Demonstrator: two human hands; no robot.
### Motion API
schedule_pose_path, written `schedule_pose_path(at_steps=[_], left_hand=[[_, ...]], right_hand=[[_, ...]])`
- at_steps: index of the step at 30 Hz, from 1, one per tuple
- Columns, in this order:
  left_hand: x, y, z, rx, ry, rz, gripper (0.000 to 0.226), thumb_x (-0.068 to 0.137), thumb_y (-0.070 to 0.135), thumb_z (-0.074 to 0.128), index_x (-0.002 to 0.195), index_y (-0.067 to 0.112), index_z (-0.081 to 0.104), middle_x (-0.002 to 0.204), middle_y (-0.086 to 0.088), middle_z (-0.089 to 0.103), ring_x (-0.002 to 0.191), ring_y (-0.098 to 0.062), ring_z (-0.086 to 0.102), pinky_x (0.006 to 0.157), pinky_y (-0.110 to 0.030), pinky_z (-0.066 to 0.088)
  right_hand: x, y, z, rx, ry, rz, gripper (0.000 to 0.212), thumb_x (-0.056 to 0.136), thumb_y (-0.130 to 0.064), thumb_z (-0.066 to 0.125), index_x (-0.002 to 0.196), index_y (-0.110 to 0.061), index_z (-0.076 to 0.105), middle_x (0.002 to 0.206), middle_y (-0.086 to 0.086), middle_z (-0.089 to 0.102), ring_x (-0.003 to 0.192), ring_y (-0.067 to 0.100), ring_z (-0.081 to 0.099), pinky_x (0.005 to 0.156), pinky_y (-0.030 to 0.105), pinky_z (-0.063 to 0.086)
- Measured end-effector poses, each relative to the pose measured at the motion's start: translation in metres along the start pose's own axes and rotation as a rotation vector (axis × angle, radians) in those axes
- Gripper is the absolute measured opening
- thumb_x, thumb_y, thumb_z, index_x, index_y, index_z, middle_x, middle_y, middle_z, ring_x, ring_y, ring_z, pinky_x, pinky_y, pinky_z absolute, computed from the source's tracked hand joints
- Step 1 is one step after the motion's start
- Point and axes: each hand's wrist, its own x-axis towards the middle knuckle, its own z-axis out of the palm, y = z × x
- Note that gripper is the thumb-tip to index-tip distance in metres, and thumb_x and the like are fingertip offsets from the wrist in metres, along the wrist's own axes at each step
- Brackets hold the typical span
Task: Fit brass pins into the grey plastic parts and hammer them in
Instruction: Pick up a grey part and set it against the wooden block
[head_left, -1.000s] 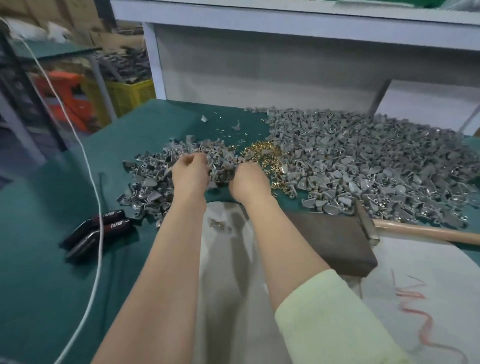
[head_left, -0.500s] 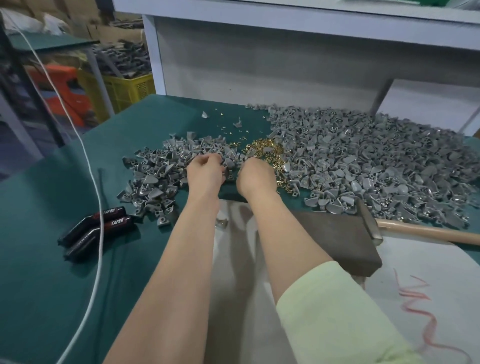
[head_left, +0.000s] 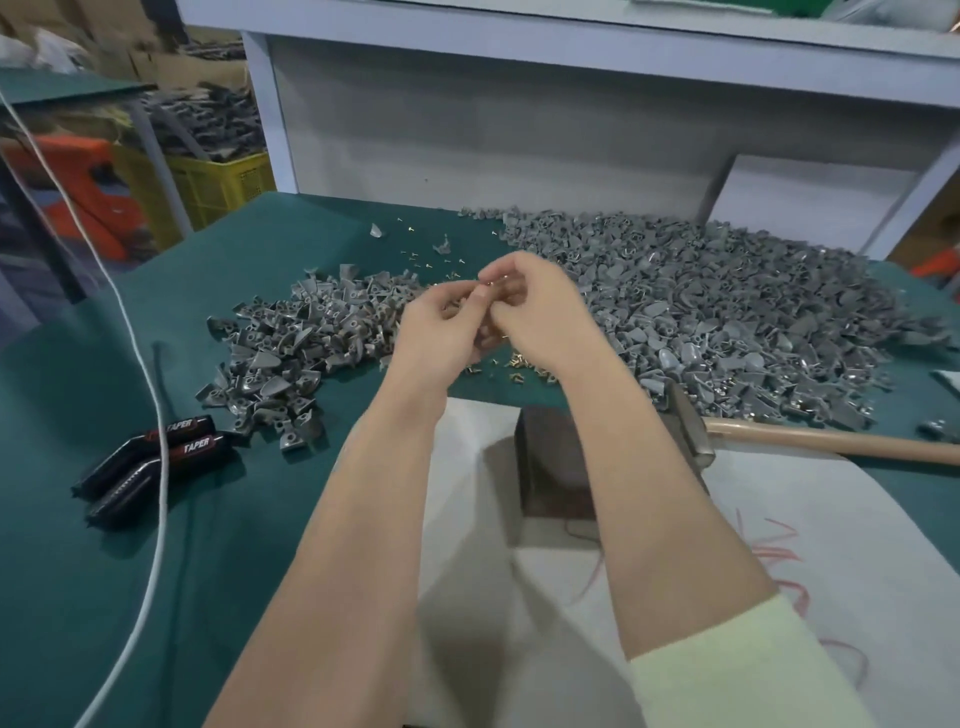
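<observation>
My two hands are held together above the green table (head_left: 104, 519), between two heaps of grey plastic parts. My left hand (head_left: 439, 340) curls its fingers round a small grey part that is mostly hidden. Against it, my right hand (head_left: 540, 317) pinches a brass pin at the fingertips. Loose brass pins (head_left: 519, 364) lie on the table under the hands. The small heap of grey parts (head_left: 291, 353) is to the left and the large heap (head_left: 727, 322) to the right. A hammer (head_left: 688, 428) with a wooden handle lies beside a dark block (head_left: 550, 467).
Two black tools marked TAPER (head_left: 150, 462) lie at the left, crossed by a white cable (head_left: 150, 415). A white cloth (head_left: 805, 545) covers the near table. A white shelf frame (head_left: 270, 104) stands behind, with a yellow crate (head_left: 223, 182) beyond it.
Both hands have lifted off the heaps, where they were reaching among parts and pins, and come together in the air with a part and a pin between them.
</observation>
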Motion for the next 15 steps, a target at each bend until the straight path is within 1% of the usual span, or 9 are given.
schedule_pose_path(at_steps=[2,4,6,7,8,9,10,12,15], left_hand=[[-0.005,0.002,0.011,-0.004,-0.026,-0.015,0.007,0.096,0.009,0.054,0.097,0.006,0.06,0.082,-0.012,0.062,0.069,-0.015,0.06,0.076,-0.028,0.058],[-0.012,0.001,0.019,0.01,-0.053,-0.042,0.006,0.095,0.007,0.054,0.092,0.01,0.058,0.08,-0.009,0.063,0.067,-0.012,0.063,0.072,-0.023,0.058],[-0.017,-0.003,0.022,0.018,-0.056,-0.077,0.004,0.096,0.01,0.054,0.095,0.013,0.057,0.079,-0.004,0.065,0.061,-0.005,0.065,0.065,-0.018,0.056],[-0.019,-0.005,0.023,0.015,-0.052,-0.095,0.003,0.096,0.013,0.054,0.097,0.014,0.057,0.08,-0.002,0.066,0.06,-0.003,0.065,0.063,-0.017,0.055],[-0.02,-0.007,0.025,0.0,-0.043,-0.115,0.004,0.097,0.015,0.054,0.098,0.016,0.057,0.081,0.0,0.067,0.062,-0.002,0.065,0.062,-0.017,0.055],[-0.022,-0.01,0.026,-0.028,-0.031,-0.134,0.006,0.097,0.016,0.053,0.1,0.018,0.057,0.082,0.001,0.067,0.065,-0.003,0.065,0.064,-0.018,0.055],[-0.023,-0.014,0.027,-0.069,-0.011,-0.148,0.008,0.097,0.015,0.052,0.102,0.018,0.058,0.083,0.001,0.067,0.069,-0.004,0.065,0.067,-0.019,0.054],[-0.025,-0.025,0.028,-0.156,0.055,-0.156,0.011,0.098,0.011,0.05,0.103,0.016,0.058,0.086,0.001,0.067,0.076,-0.007,0.064,0.075,-0.022,0.052],[-0.026,-0.038,0.026,-0.281,0.183,-0.158,0.012,0.098,0.006,0.047,0.098,0.012,0.058,0.087,-0.003,0.065,0.078,-0.01,0.062,0.079,-0.024,0.051]], right_hand=[[-0.02,0.002,-0.02,0.024,-0.024,-0.013,0.033,0.084,0.002,0.055,0.11,-0.018,0.054,0.094,-0.001,0.064,0.093,0.02,0.064,0.087,0.038,0.052],[-0.042,0.008,-0.047,-0.065,-0.077,0.012,0.046,0.085,-0.013,0.066,0.127,-0.02,0.049,0.113,0.0,0.061,0.101,0.015,0.059,0.091,0.031,0.048],[-0.067,0.017,-0.075,-0.319,-0.242,0.078,0.07,0.08,-0.036,0.071,0.14,-0.025,0.038,0.135,-0.001,0.049,0.114,0.012,0.051,0.096,0.022,0.038],[-0.079,0.022,-0.085,-0.466,-0.354,0.119,0.08,0.077,-0.046,0.071,0.144,-0.028,0.032,0.143,-0.003,0.042,0.122,0.012,0.045,0.1,0.022,0.034],[-0.09,0.027,-0.091,-0.58,-0.45,0.15,0.088,0.074,-0.052,0.071,0.147,-0.029,0.027,0.147,-0.004,0.037,0.129,0.015,0.039,0.105,0.025,0.031],[-0.098,0.033,-0.093,-0.654,-0.505,0.163,0.094,0.072,-0.056,0.071,0.148,-0.03,0.022,0.15,-0.003,0.032,0.134,0.018,0.033,0.11,0.03,0.028],[-0.104,0.037,-0.092,-0.698,-0.514,0.158,0.098,0.07,-0.058,0.071,0.149,-0.03,0.019,0.151,-0.002,0.029,0.137,0.022,0.027,0.113,0.035,0.025],[-0.11,0.043,-0.085,-0.719,-0.443,0.125,0.1,0.069,-0.058,0.072,0.149,-0.032,0.019,0.147,0.0,0.029,0.137,0.027,0.021,0.113,0.037,0.023],[-0.108,0.044,-0.078,-0.675,-0.323,0.089,0.097,0.065,-0.058,0.075,0.146,-0.03,0.029,0.134,0.004,0.038,0.128,0.027,0.028,0.105,0.034,0.028]])
